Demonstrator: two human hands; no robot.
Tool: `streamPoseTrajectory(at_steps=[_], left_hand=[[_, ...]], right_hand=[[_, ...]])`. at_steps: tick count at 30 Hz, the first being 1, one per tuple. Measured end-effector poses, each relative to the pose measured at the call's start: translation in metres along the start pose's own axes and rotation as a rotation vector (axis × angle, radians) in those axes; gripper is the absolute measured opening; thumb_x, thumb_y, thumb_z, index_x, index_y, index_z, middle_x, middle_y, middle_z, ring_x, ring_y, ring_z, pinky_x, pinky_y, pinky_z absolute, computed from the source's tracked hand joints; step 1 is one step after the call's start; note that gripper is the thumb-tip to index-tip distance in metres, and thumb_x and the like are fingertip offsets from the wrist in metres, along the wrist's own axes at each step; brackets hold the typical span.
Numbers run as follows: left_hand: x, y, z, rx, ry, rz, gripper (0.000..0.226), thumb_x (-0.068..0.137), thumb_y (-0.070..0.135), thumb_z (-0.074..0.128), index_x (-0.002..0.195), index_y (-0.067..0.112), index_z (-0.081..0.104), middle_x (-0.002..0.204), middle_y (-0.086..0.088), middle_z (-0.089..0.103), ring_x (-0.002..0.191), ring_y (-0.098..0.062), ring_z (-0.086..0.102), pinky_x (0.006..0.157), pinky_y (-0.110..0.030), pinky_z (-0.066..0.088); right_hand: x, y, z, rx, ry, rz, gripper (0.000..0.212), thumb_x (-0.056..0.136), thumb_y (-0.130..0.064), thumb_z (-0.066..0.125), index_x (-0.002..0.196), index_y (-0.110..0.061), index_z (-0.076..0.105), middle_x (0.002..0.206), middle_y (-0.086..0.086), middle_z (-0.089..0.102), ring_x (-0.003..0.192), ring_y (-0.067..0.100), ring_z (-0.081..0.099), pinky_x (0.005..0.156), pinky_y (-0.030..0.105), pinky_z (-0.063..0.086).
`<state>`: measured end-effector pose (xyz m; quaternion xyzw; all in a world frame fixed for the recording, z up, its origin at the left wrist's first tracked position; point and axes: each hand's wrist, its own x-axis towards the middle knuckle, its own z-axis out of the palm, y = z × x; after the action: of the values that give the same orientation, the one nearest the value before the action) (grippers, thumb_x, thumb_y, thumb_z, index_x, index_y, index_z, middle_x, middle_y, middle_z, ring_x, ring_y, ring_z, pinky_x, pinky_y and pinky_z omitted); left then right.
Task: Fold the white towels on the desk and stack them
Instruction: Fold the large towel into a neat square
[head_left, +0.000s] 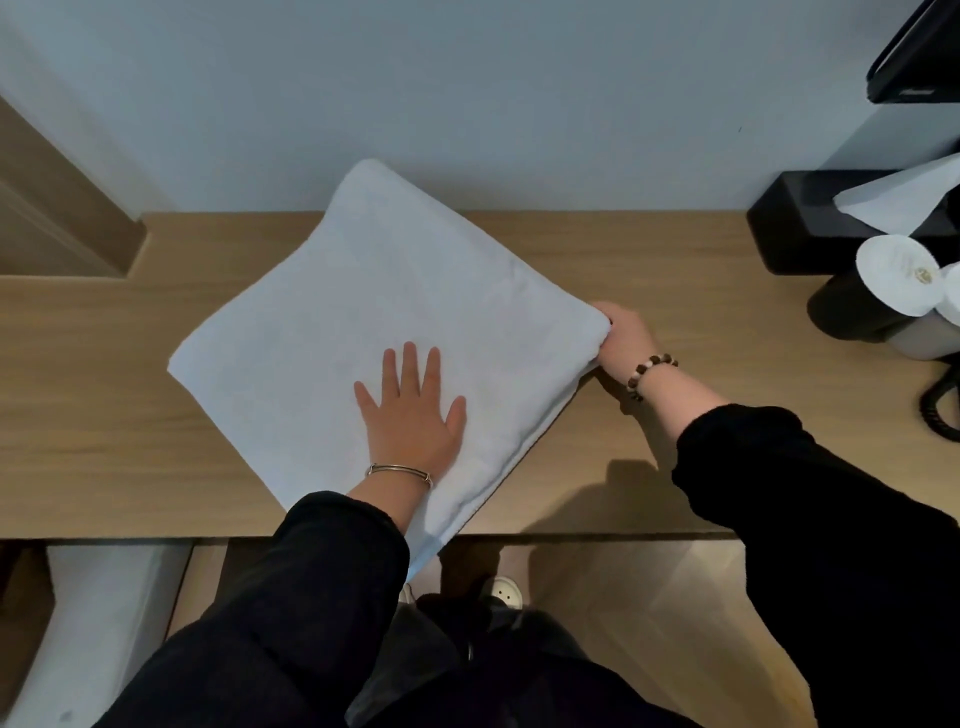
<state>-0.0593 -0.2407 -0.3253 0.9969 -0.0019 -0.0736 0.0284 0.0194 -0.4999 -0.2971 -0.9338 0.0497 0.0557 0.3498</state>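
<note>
A white towel, folded into a rough square, lies turned like a diamond on the wooden desk. Its far corner rests against the wall and its near corner hangs over the desk's front edge. My left hand lies flat on the towel's near half, fingers spread. My right hand grips the towel's right corner, fingers curled around the layered edge.
At the desk's right end stand a black tissue box with a tissue sticking out, paper-covered cups on a dark holder, and a coiled phone cord. A black screen hangs on the wall. A wooden panel juts in at the far left.
</note>
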Motion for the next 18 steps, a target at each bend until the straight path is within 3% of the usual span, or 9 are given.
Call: streamPoseTrajectory(at_steps=[3, 6, 10, 12, 14, 15, 17, 18], left_hand=[[-0.001, -0.002, 0.001, -0.040, 0.014, 0.005, 0.067, 0.090, 0.056, 0.005, 0.150, 0.029, -0.006, 0.159, 0.000, -0.006, 0.146, -0.023, -0.010, 0.113, -0.055, 0.003], [-0.002, -0.004, 0.001, -0.072, 0.042, 0.015, 0.065, 0.091, 0.056, 0.009, 0.151, 0.031, -0.001, 0.160, 0.002, -0.001, 0.146, -0.022, -0.007, 0.113, -0.054, 0.004], [-0.002, -0.005, 0.002, -0.051, 0.057, 0.018, 0.066, 0.091, 0.056, 0.009, 0.151, 0.030, 0.000, 0.160, 0.001, 0.000, 0.146, -0.023, -0.006, 0.112, -0.055, 0.007], [-0.002, -0.004, 0.003, -0.030, 0.055, 0.016, 0.067, 0.090, 0.056, 0.006, 0.151, 0.030, -0.001, 0.160, 0.000, 0.001, 0.146, -0.024, -0.005, 0.112, -0.056, 0.008], [-0.001, -0.003, 0.004, -0.025, 0.054, 0.015, 0.067, 0.090, 0.056, 0.008, 0.151, 0.029, 0.000, 0.160, -0.001, 0.001, 0.146, -0.025, -0.004, 0.111, -0.057, 0.008], [-0.001, -0.003, 0.004, -0.025, 0.055, 0.016, 0.067, 0.090, 0.055, 0.009, 0.151, 0.029, 0.000, 0.160, -0.002, 0.002, 0.146, -0.025, -0.004, 0.111, -0.057, 0.008], [-0.001, -0.002, 0.005, -0.025, 0.058, 0.016, 0.066, 0.091, 0.054, 0.013, 0.151, 0.028, 0.003, 0.160, -0.002, 0.004, 0.146, -0.026, -0.002, 0.111, -0.058, 0.009], [0.000, -0.002, 0.005, -0.023, 0.060, 0.014, 0.066, 0.092, 0.054, 0.014, 0.151, 0.028, 0.004, 0.159, -0.003, 0.005, 0.146, -0.026, -0.001, 0.110, -0.058, 0.009]], right_hand=[[0.015, 0.004, -0.009, -0.408, -0.106, -0.026, 0.024, 0.087, -0.013, 0.046, 0.064, -0.015, 0.053, 0.066, 0.001, 0.056, 0.064, 0.023, 0.051, 0.049, 0.024, 0.027], [0.025, 0.016, -0.018, -0.383, -0.193, -0.021, 0.025, 0.085, -0.009, 0.047, 0.061, -0.007, 0.053, 0.065, 0.010, 0.054, 0.063, 0.021, 0.046, 0.054, 0.027, 0.027], [0.025, 0.023, -0.024, -0.076, -0.139, 0.080, 0.024, 0.088, -0.004, 0.048, 0.078, -0.003, 0.069, 0.079, 0.007, 0.063, 0.077, 0.020, 0.053, 0.063, 0.027, 0.036], [0.021, 0.025, -0.028, 0.064, -0.124, 0.202, 0.024, 0.090, -0.002, 0.052, 0.104, -0.005, 0.071, 0.099, 0.001, 0.065, 0.095, 0.019, 0.057, 0.082, 0.030, 0.045], [0.013, 0.024, -0.029, 0.435, -0.141, 0.356, 0.028, 0.090, 0.001, 0.049, 0.112, -0.001, 0.065, 0.110, 0.006, 0.065, 0.105, 0.023, 0.057, 0.093, 0.036, 0.048], [0.008, 0.022, -0.029, 0.700, -0.141, 0.424, 0.027, 0.090, 0.001, 0.045, 0.110, 0.001, 0.063, 0.109, 0.011, 0.064, 0.106, 0.026, 0.057, 0.091, 0.036, 0.049], [-0.001, 0.015, -0.026, 1.085, -0.098, 0.567, 0.022, 0.094, -0.016, 0.041, 0.105, -0.006, 0.056, 0.109, 0.013, 0.062, 0.100, 0.027, 0.059, 0.087, 0.037, 0.050], [-0.003, 0.011, -0.023, 1.151, -0.087, 0.612, 0.025, 0.095, -0.031, 0.043, 0.107, -0.012, 0.053, 0.111, 0.011, 0.062, 0.099, 0.025, 0.060, 0.089, 0.040, 0.050]])
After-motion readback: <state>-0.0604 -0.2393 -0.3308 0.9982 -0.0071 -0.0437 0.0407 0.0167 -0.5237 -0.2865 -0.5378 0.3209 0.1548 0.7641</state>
